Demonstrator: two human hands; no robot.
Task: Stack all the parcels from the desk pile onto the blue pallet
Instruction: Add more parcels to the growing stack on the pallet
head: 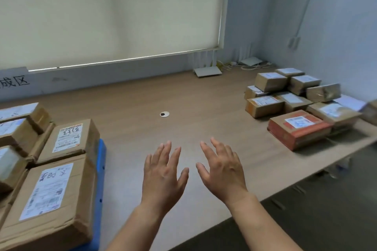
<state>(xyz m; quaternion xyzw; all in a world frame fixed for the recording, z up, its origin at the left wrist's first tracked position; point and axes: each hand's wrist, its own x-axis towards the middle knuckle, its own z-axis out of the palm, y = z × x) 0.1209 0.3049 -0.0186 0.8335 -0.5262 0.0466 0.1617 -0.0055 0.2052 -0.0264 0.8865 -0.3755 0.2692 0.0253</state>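
Note:
Several brown cardboard parcels lie in a pile on the right part of the wooden desk; an orange-red box sits at its near edge. On the left, the blue pallet carries several labelled parcels, stacked close together. My left hand and my right hand hover side by side over the bare desk between pallet and pile. Both have their fingers spread and hold nothing.
A round cable grommet is set in the desk's middle. A white router and cables lie at the back by the wall. The desk's front edge runs diagonally at lower right, with dark floor beyond.

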